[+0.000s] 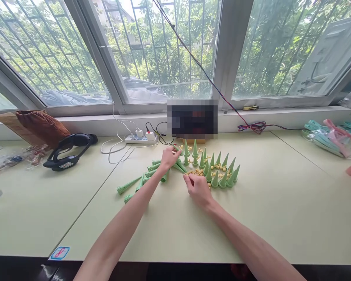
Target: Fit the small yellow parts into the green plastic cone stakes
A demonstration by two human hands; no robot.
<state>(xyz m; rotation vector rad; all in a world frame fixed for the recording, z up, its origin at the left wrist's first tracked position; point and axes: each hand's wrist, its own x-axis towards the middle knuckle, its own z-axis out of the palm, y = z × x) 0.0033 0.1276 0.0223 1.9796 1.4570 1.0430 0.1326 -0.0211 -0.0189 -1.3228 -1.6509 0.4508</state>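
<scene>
Left hand (170, 157), right hand (199, 189): both curled, contents unclear; green cones (222, 182), upright alongside: may topple if nudged

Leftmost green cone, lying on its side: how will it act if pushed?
The green cone would probably roll in a curve, since it tapers from a wide end toward a narrow one. It is likely stiff: its sides look straight, with no visible sag.
</scene>
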